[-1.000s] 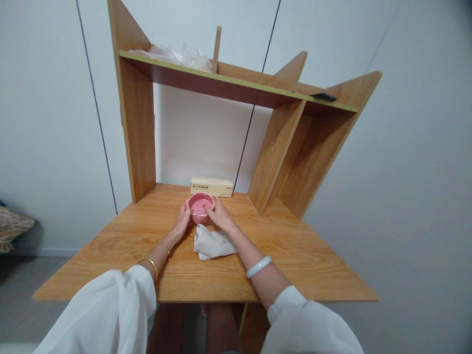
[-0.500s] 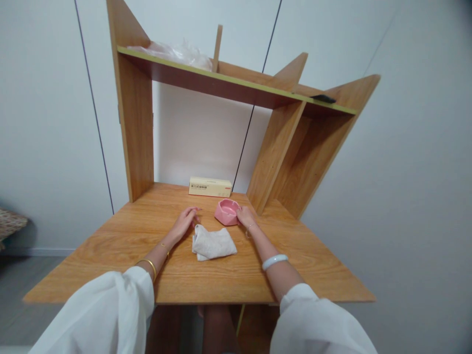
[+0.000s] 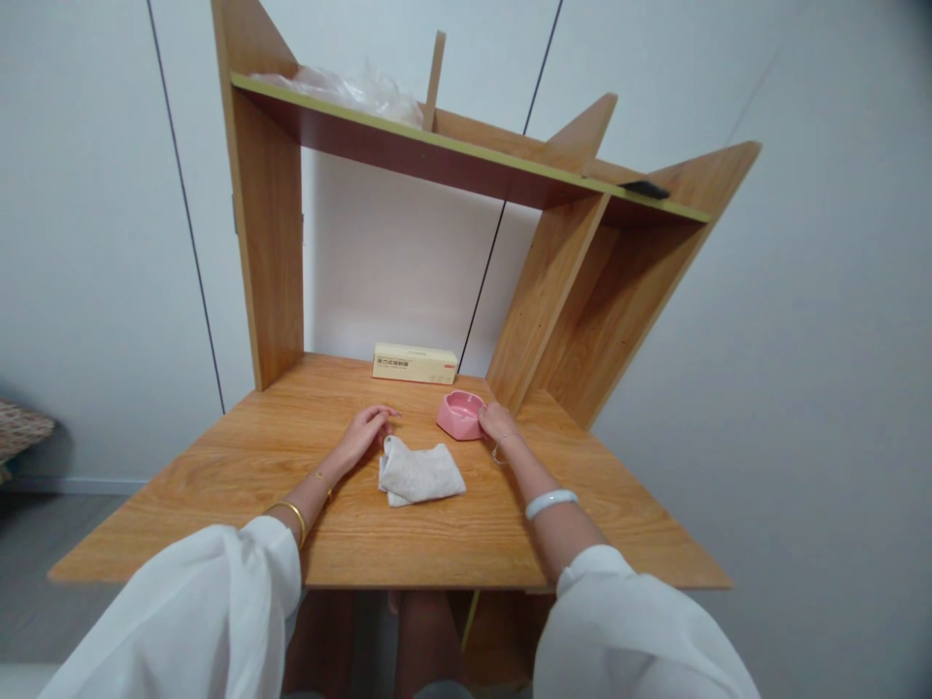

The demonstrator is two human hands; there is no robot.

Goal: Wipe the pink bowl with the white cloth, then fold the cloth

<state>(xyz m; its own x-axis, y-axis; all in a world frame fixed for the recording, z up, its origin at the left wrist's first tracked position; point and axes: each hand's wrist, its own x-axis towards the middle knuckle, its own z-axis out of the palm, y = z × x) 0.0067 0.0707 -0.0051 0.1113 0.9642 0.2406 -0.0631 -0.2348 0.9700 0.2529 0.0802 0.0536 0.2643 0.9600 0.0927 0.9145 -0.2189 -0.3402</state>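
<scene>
A small pink dish (image 3: 459, 414) sits on the wooden desk (image 3: 218, 476), right of centre. My right hand (image 3: 497, 422) rests against its right side with the fingers curled on its rim. A crumpled white cloth (image 3: 417, 473) lies in front of the dish. My left hand (image 3: 366, 433) lies on the desk just left of the cloth, fingers loosely stretched, holding nothing.
A cream box (image 3: 415, 363) lies at the back of the desk against the wall. A wooden shelf (image 3: 408, 146) spans overhead with a clear plastic bag (image 3: 349, 89) and a dark object (image 3: 645, 189) on it. A slanted wooden panel (image 3: 539, 301) stands right of the dish.
My right hand moved the pink dish from above the cloth to the right and set it on the desk. My left hand let go of it and stayed by the cloth.
</scene>
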